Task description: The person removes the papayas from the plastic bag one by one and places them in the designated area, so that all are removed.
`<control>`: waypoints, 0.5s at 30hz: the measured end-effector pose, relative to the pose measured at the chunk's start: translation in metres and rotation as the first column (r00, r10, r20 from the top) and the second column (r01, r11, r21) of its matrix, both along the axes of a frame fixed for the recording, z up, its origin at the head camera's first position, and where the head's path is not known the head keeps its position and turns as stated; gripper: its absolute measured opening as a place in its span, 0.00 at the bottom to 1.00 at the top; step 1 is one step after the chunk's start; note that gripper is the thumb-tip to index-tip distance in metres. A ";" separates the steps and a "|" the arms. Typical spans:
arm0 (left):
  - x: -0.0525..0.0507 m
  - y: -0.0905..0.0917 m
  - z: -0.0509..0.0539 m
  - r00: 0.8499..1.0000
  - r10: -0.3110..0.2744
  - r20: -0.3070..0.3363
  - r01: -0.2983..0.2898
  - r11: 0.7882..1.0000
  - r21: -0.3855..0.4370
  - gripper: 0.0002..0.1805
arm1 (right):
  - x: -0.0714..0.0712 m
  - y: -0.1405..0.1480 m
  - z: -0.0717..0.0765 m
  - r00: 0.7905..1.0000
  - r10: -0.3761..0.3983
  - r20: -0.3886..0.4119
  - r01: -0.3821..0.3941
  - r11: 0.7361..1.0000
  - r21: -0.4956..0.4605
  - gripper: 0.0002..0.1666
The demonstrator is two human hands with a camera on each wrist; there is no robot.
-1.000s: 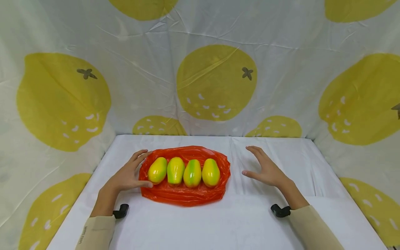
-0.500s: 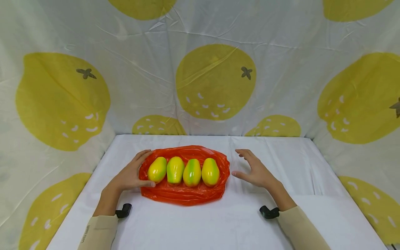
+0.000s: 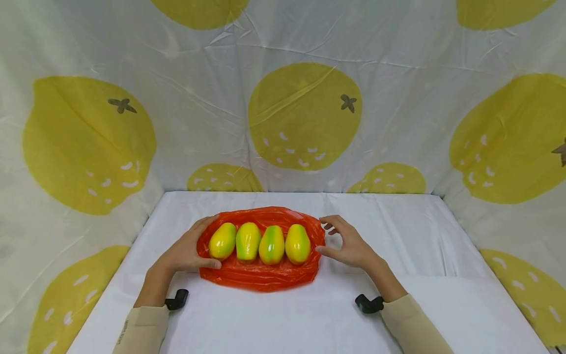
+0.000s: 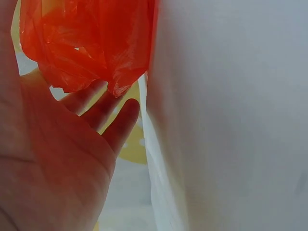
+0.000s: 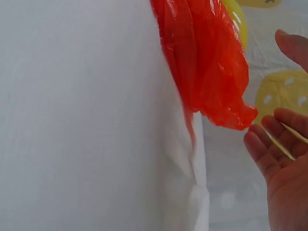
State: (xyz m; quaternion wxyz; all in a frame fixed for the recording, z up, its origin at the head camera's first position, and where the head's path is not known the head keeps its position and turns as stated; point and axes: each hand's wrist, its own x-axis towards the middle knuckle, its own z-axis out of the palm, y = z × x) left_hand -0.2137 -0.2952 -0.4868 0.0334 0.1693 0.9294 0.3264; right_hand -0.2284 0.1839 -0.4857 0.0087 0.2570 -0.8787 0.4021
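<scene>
Red bag [image 3: 269, 281] under four yellow-green fruits [image 3: 271, 246], between left hand [image 3: 186, 250] and right hand [image 3: 353, 248], both spread wide

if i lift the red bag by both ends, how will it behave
The red bag is probably floppy, since its film looks thin and creased. It would likely sag in the middle, with four fruits lying in it. Those fruits may roll together, being rounded and glossy.
</scene>
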 end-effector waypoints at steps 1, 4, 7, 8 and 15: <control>0.001 0.000 0.000 1.000 0.002 0.007 -0.002 1.000 -0.002 0.71 | 0.000 -0.002 0.000 1.000 0.008 -0.002 -0.008 1.000 -0.004 0.43; 0.001 0.001 -0.002 1.000 0.002 0.024 -0.001 1.000 -0.016 0.72 | 0.002 -0.009 0.000 1.000 0.020 -0.011 -0.020 1.000 -0.007 0.44; 0.001 0.002 -0.003 0.999 -0.001 0.039 0.002 1.000 -0.019 0.72 | 0.005 -0.015 0.002 1.000 0.021 -0.022 -0.021 1.000 -0.010 0.44; 0.001 0.002 -0.003 0.999 -0.001 0.043 0.002 1.000 -0.023 0.72 | 0.006 -0.017 0.003 0.999 0.023 -0.031 -0.023 1.000 -0.014 0.43; 0.001 0.003 -0.004 0.997 0.017 0.069 -0.015 0.999 -0.032 0.67 | 0.009 -0.032 0.006 0.996 0.060 -0.062 -0.062 0.998 -0.031 0.40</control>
